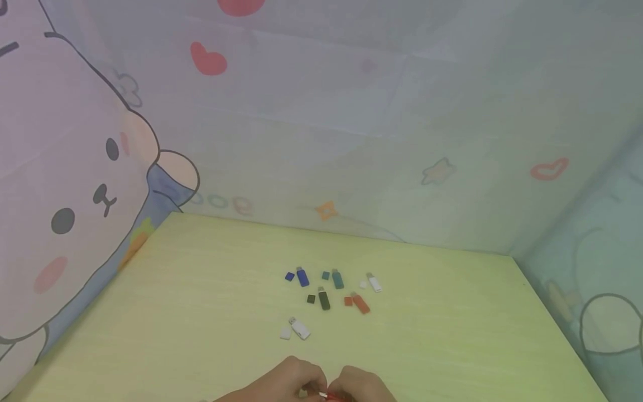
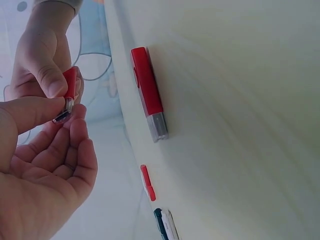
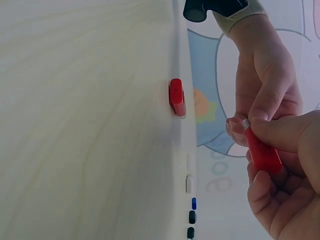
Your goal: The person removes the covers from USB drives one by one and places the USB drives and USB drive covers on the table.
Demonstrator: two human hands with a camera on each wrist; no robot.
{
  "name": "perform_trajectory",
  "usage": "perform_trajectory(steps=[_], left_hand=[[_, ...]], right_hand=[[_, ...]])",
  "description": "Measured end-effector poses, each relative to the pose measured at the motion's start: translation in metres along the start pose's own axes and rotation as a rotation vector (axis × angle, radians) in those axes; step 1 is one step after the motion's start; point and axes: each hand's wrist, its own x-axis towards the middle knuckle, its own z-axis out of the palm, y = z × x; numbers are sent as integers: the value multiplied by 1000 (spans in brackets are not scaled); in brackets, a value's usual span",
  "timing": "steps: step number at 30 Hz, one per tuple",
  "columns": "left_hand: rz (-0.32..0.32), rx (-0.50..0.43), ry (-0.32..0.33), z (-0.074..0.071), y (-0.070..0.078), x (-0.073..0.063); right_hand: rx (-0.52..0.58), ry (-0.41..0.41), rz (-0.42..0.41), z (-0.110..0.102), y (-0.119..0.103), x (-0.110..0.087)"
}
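Between both hands, low in the head view, is a red USB flash drive [image 3: 262,152]. My right hand [image 1: 363,385] grips its red body between thumb and fingers. My left hand [image 1: 293,379] pinches the silver end of the drive, its thumb and index finger covering part of it. In the left wrist view the other left fingers [image 2: 70,155] curl loosely below. A second red USB flash drive [image 2: 146,80] with a silver end lies on the table beside the hands; the head view does not show it.
Farther out on the pale yellow table [image 1: 201,312] lie uncapped flash drives: blue [image 1: 303,277], teal [image 1: 338,279], black [image 1: 324,299], red [image 1: 360,303] and two white ones [image 1: 300,329]. Each has a small cap beside it. A printed cloth wall [image 1: 321,111] stands behind.
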Motion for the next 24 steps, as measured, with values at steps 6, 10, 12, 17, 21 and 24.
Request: perform_trajectory(steps=[6, 10, 12, 17, 21, 24], left_hand=[[16, -40, 5, 1, -2, 0], [33, -46, 9, 1, -3, 0], [50, -48, 7, 2, -3, 0], [68, -68, 1, 2, -3, 0], [25, -123, 0, 3, -2, 0], [13, -124, 2, 4, -2, 0]], right_hand=[[20, 40, -96, 1, 4, -1], [14, 50, -124, 1, 5, -1], [17, 54, -119, 1, 5, -1], [26, 63, -85, 2, 4, -2], [7, 71, -87, 4, 6, -3], [-3, 87, -130, 5, 9, -3]])
